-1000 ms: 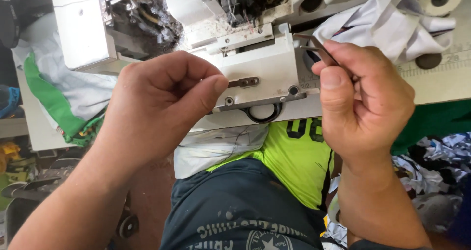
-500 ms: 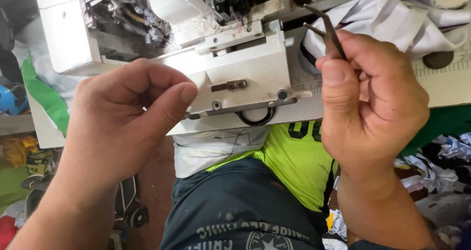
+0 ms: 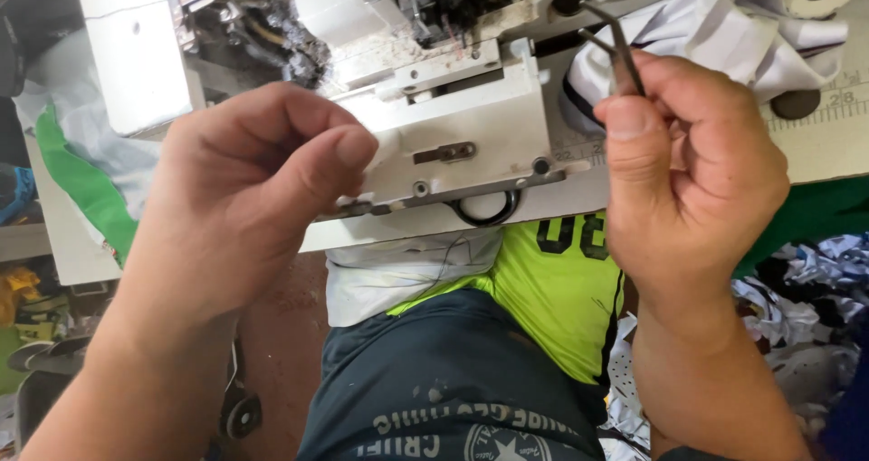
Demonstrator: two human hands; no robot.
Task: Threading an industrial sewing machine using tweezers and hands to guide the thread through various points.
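White tabletop [image 3: 815, 149] carries a sewing machine [image 3: 453, 126]. Right hand [image 3: 692, 176] pinches dark tweezers [image 3: 620, 49], tips up near crumpled white fabric [image 3: 724, 36]. Left hand [image 3: 244, 190] is curled, fingertips together at the machine's front cover; whether it holds anything, can't tell.

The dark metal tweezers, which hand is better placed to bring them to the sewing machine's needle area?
Right, probably: the right hand already grips the dark metal tweezers, tips up near the white sewing machine.
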